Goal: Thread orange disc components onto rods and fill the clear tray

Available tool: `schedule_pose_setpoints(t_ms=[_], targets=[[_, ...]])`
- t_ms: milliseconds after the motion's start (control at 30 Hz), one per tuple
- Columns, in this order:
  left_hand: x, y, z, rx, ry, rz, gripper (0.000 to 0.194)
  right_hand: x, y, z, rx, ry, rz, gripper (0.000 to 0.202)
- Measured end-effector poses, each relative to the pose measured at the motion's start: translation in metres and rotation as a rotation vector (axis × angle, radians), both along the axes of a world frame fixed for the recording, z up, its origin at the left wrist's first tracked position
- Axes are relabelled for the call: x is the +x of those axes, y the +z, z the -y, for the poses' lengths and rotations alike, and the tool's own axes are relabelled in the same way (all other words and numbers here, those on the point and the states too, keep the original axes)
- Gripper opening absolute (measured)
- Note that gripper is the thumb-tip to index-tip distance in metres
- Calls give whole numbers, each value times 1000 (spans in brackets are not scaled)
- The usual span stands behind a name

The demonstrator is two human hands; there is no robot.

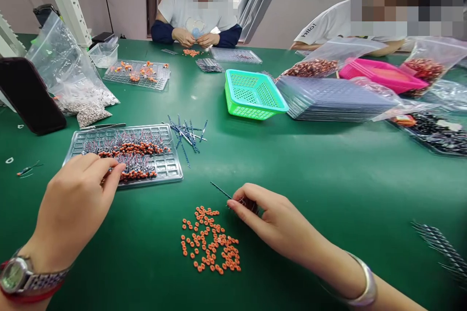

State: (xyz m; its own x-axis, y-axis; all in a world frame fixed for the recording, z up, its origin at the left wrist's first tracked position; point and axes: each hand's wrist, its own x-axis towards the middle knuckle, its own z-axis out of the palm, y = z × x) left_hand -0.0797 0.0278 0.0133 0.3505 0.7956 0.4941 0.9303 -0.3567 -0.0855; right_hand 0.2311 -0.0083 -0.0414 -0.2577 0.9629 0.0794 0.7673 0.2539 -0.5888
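My left hand (78, 199) is over the front left of a clear compartment tray (170, 169), which holds rows of small orange-and-black parts with thin wires (140, 149). Its thumb and forefinger are pinched together at the parts; what lies between them is too small to make out. To the right, my right hand (268, 214) pinches a thin dark strip (220, 189) pointing up and left, with fine wires under its curled fingers. Many small orange rings (209, 240) are scattered on the green table (310, 170) left of and below this hand.
Behind the tray lie loose dark strips (188, 133). Farther back are a green basket (255, 95), stacked clear trays (332, 99) and a pink basket (383, 75). A phone (31, 95) and bags (82, 90) stand left. Dark strips (443, 248) lie right. Two people sit opposite.
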Motion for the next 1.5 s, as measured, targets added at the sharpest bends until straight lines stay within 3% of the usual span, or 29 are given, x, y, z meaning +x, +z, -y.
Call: schedule_pose_setpoints(t_ms=[167, 500, 1500], targets=[[1, 0, 2, -10, -12, 3, 22, -9, 2, 1, -117, 71, -47, 24], [4, 1, 3, -2, -51, 10, 18, -11, -5, -5, -114, 44, -62, 22], [5, 1, 3, -12, -56, -11, 15, -16, 1, -3, -89, 82, -83, 23]])
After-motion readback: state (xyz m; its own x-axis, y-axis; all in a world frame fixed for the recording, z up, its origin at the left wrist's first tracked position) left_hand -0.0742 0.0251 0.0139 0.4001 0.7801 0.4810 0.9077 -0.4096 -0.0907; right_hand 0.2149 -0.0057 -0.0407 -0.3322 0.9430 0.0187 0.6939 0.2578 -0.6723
